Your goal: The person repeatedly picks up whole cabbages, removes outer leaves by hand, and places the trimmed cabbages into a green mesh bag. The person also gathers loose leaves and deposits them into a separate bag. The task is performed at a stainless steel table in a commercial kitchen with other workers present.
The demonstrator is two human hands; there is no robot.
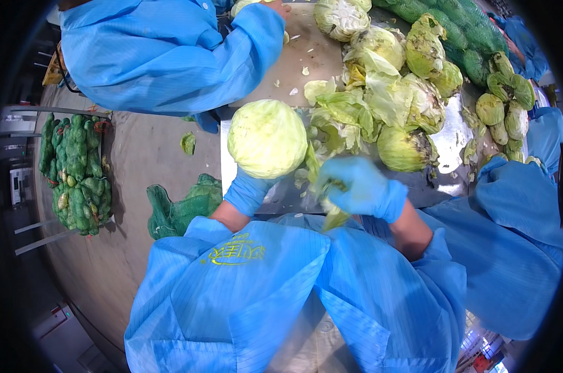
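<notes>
A pale green cabbage head (267, 139) with a smooth surface rests on my left hand (250, 190), whose blue-gloved fingers are mostly hidden beneath it. To its right, my right hand (360, 189), also in a blue glove and blurred, holds a cabbage leaf (336, 219) that hangs below the fingers. Loose outer leaves (344, 116) are heaped on the metal table (281, 198) just beyond my right hand. Several untrimmed cabbages (405, 148), some with dark, spoiled patches, lie at the back and right of that heap.
A co-worker's blue sleeve (179, 65) reaches over the table at the upper left. Another person in blue (505, 242) is close on the right. Green mesh sacks of vegetables stand at the far left (78, 172) and upper right (449, 32). Green netting (183, 210) lies left of the table.
</notes>
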